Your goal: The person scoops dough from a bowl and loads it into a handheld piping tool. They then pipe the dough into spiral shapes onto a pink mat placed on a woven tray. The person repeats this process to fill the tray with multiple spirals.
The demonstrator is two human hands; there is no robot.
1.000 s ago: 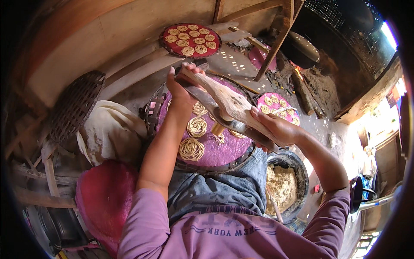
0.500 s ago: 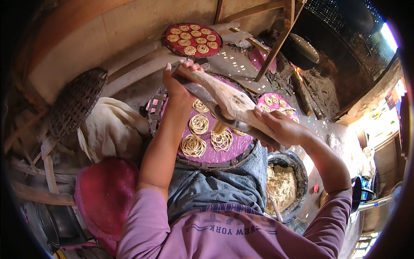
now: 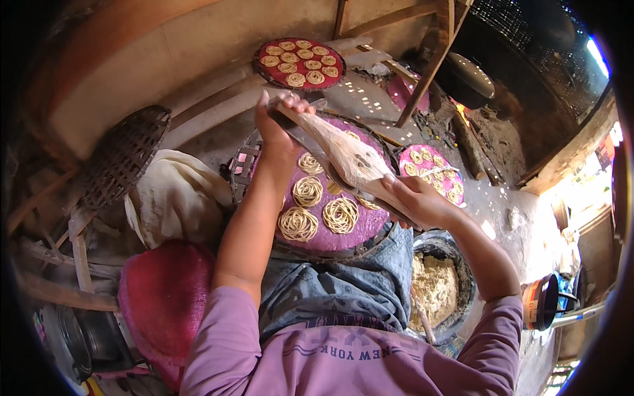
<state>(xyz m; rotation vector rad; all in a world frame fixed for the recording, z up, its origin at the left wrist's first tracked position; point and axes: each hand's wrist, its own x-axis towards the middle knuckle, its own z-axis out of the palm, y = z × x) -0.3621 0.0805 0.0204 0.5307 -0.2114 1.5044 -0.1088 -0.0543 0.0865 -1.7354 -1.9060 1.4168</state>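
My left hand and my right hand grip opposite ends of a long wooden dough press, with fingers wrapped round its two stacked handles. It is held slantwise above a round woven tray lined with purple sheeting. Several pale coiled dough strands lie on that lining, and the press hides part of them. Below the press a short piece of its yellowish lower part shows; whether strands are coming out of it I cannot tell.
A black basin of crumbly dough with a stick stands right of my lap. Farther off are a red tray and a pink tray of coils. A pot sits over a wood fire. An empty woven tray leans left.
The press's two handles look closer together, with my right hand drawn slightly inward. The whole view has shifted a little. Both hands still hold the press.
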